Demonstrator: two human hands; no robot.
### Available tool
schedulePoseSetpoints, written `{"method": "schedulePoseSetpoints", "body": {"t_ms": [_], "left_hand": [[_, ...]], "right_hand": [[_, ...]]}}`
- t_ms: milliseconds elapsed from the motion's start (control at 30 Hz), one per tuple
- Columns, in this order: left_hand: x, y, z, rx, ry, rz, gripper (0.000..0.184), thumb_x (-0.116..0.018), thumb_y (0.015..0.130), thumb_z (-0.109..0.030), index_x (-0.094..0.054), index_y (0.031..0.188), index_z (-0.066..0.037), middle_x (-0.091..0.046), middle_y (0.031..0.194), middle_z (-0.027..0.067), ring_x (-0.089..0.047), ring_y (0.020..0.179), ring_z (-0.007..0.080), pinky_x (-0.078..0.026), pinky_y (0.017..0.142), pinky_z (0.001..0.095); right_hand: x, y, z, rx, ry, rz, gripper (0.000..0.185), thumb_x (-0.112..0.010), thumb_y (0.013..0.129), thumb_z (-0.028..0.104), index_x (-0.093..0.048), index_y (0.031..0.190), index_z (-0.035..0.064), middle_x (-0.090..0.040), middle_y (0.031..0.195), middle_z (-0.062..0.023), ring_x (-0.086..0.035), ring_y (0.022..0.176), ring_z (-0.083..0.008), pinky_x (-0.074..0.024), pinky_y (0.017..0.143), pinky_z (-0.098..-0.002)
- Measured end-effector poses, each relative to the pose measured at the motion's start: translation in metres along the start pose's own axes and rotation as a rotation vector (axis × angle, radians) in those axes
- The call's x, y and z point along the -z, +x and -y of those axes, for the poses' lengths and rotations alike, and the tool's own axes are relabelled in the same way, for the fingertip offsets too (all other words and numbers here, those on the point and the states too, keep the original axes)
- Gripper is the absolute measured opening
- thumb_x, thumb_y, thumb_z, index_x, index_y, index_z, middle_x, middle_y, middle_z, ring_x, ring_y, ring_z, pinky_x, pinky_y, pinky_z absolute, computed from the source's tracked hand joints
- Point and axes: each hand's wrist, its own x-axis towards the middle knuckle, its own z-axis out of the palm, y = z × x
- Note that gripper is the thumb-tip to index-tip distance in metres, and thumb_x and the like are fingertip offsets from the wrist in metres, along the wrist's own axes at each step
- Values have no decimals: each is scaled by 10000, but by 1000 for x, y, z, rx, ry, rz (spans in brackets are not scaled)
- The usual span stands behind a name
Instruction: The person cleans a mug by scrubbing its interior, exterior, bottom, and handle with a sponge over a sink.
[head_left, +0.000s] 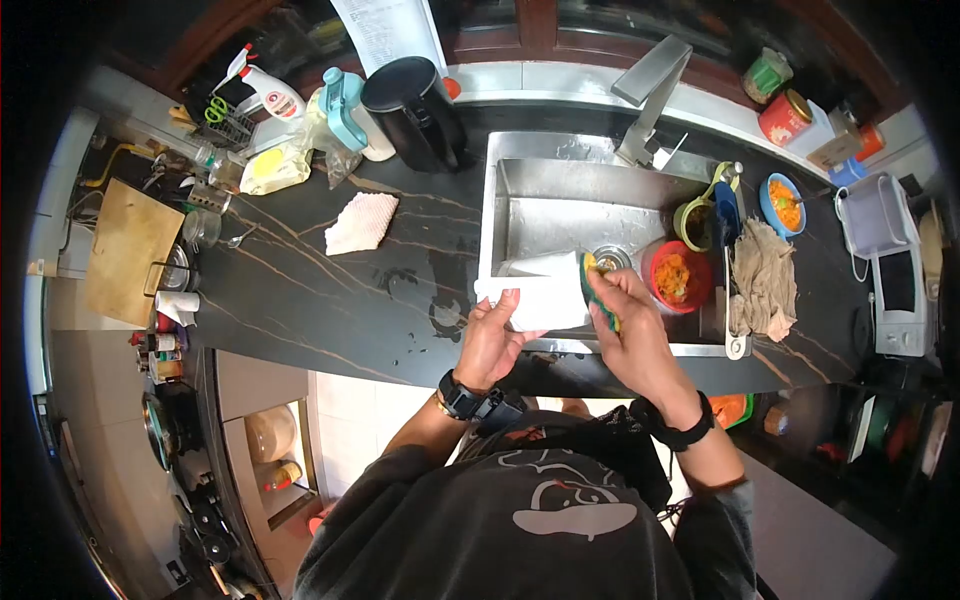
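A white rectangular container (545, 303) is held over the front edge of the steel sink (545, 215). My left hand (488, 342) grips its left end, thumb on top. At its right end, my right hand (638, 335) is closed around a green and yellow sponge (588, 283), which touches the container. Right of the sponge, a red bowl (657, 262) with orange food scraps sits in the sink. Behind that bowl are a yellow-green cup (690, 222) and a dark blue item (727, 210). The drain (611, 258) shows just beyond my right fingers.
A faucet (645, 120) rises behind the sink. On the right lie a crumpled brown cloth (765, 280) and a blue bowl (772, 190) of orange food. Left of the sink are a pink cloth (362, 223), a black pitcher (410, 110), a spray bottle (272, 93) and a cutting board (130, 250).
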Motion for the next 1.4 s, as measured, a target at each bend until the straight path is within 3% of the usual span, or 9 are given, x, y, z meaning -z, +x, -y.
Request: {"method": "schedulePoseSetpoints", "body": {"t_ms": [267, 300, 467, 600, 633, 867, 1000, 1100, 1400], "left_hand": [[-38, -3, 17, -72, 9, -69, 350, -476, 957, -298, -497, 1188, -36, -602, 1122, 108, -608, 1016, 248, -526, 824, 445], [-47, -3, 23, -92, 1, -79, 350, -476, 957, -298, -497, 1188, -36, -602, 1122, 108, -608, 1016, 248, -526, 824, 445], [-90, -2, 63, -274, 57, -201, 386, -525, 934, -338, -505, 1192, -51, -609, 1104, 79, -608, 998, 222, -527, 772, 410], [-110, 6, 101, -521, 209, -319, 262, -570, 918, -178, -570, 1112, -2, -638, 1039, 80, -620, 904, 164, -508, 764, 320], [-114, 4, 107, -562, 214, -305, 207, -589, 907, -124, -623, 1060, 11, -641, 1012, 36, -567, 898, 91, -448, 795, 238], [-142, -4, 107, -633, 170, -417, 196, -567, 917, -119, -620, 1063, 1, -640, 967, 9, -561, 841, 63, -441, 726, 215], [-155, -4, 100, -576, 474, -355, 235, -533, 945, -172, -603, 1079, 8, -627, 982, 2, -538, 855, 56, -441, 741, 217], [-155, -1, 94, -656, 310, -219, 264, -521, 953, -193, -589, 1098, 17, -622, 1018, 19, -534, 895, 67, -438, 779, 228], [-119, -9, 70, -631, 430, -111, 303, -503, 962, -227, -583, 1119, 20, -629, 1018, 38, -546, 892, 75, -437, 787, 229]], "right_hand": [[32, -34, -17, 89, -142, -5, 506, -587, 687, -138, -546, 1182, -39, -518, 916, -163, -512, 851, -308, -440, 754, -349], [39, -35, -16, 46, -69, -41, 452, -556, 754, -125, -550, 1193, -19, -507, 925, -130, -519, 840, -253, -424, 766, -290], [55, -47, -40, 195, -33, -64, 469, -558, 765, -100, -515, 1228, -32, -512, 973, -154, -526, 880, -276, -430, 792, -316], [86, -24, -61, 213, 15, -19, 433, -545, 788, -74, -512, 1217, -28, -513, 981, -167, -526, 903, -309, -427, 813, -342], [93, -20, -64, 189, 39, 21, 421, -540, 794, -68, -513, 1212, -26, -513, 985, -171, -524, 912, -315, -424, 820, -347], [98, -51, -65, 223, 145, -13, 449, -567, 777, -69, -504, 1221, -40, -513, 979, -166, -523, 910, -316, -424, 813, -348], [82, -51, -51, 300, -29, -107, 565, -580, 694, -106, -495, 1248, -28, -490, 998, -166, -500, 913, -327, -423, 795, -394], [77, -50, -43, 302, -146, -175, 634, -586, 640, -101, -476, 1256, -4, -454, 982, -149, -485, 907, -329, -429, 766, -423], [69, -38, -48, 286, -118, -268, 500, -555, 639, -140, -657, 1070, 92, -501, 887, -100, -496, 847, -296, -426, 743, -369]]}}
